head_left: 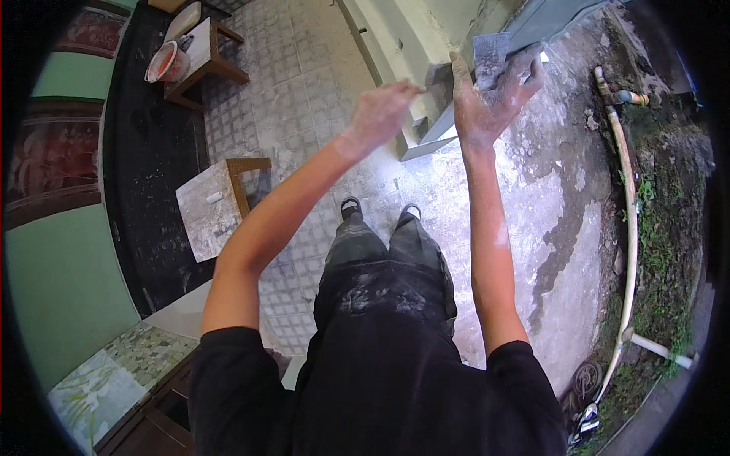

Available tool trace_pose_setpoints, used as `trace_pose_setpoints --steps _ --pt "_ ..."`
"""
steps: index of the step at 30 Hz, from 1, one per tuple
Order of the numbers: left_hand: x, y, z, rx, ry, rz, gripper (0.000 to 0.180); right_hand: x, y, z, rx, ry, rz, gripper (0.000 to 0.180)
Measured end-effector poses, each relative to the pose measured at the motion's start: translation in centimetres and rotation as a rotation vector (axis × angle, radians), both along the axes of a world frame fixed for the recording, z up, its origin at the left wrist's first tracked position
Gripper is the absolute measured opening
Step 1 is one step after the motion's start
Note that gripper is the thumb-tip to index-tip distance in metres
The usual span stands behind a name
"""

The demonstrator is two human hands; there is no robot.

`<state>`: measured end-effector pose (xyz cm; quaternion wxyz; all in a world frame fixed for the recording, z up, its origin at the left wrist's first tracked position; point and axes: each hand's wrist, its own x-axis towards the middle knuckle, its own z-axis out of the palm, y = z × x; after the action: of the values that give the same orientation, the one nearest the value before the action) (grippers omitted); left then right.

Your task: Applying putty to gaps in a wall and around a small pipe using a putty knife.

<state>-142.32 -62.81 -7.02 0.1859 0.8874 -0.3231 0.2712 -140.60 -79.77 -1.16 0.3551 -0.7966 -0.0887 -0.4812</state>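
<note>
My left hand (378,118) is closed and a little blurred, raised at the end of a pale wall. Just past its fingertips is a dark grey flat piece (439,85); I cannot tell whether the fingers hold it. My right hand (490,102), dusty with white powder, grips a grey, square-ended flat scraper (491,52) that points away from me. Its thumb and fingers rise on either side of the scraper. The pale wall end (418,144) stands between and below the hands, with a light-coloured lower edge.
On the left, a low wooden table (207,209) bears a small white object, and a farther one (199,49) holds a red-rimmed bucket (168,64). Patterned tiles (293,114) meet rough concrete (525,228). A pale pipe (628,197) runs along the mossy edge at right.
</note>
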Motion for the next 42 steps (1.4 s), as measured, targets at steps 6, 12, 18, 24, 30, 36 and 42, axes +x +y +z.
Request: trace_pose_setpoints --steps 6,12,18,24,30,36,42 --pt "-1.5 -1.6 2.4 -0.044 0.259 0.076 0.018 0.0 -0.6 0.4 -0.019 0.016 -0.084 0.106" --pt "-4.0 -0.7 -0.5 -0.655 0.794 0.503 0.025 -5.0 -2.1 0.1 0.129 0.314 0.012 0.072" --pt "-6.0 -2.5 -1.9 -1.436 1.100 0.296 0.027 -9.5 -0.5 -3.1 0.156 0.896 0.268 0.051" --pt "-5.2 -5.3 1.8 -1.460 1.018 0.256 0.030 -7.5 -0.4 -2.3 -0.020 1.105 0.291 0.052" --pt "-3.8 -5.7 2.4 -1.354 0.909 0.304 0.023 -8.4 -1.3 0.8 0.240 1.063 0.508 0.075" --pt "-3.3 -6.6 1.9 -1.546 0.958 0.323 0.020 -11.1 -3.6 3.5 0.848 0.954 0.834 0.080" --pt "-2.7 -7.3 3.7 -1.618 0.982 0.276 0.017 -11.7 -2.4 2.5 0.835 0.514 0.891 0.052"
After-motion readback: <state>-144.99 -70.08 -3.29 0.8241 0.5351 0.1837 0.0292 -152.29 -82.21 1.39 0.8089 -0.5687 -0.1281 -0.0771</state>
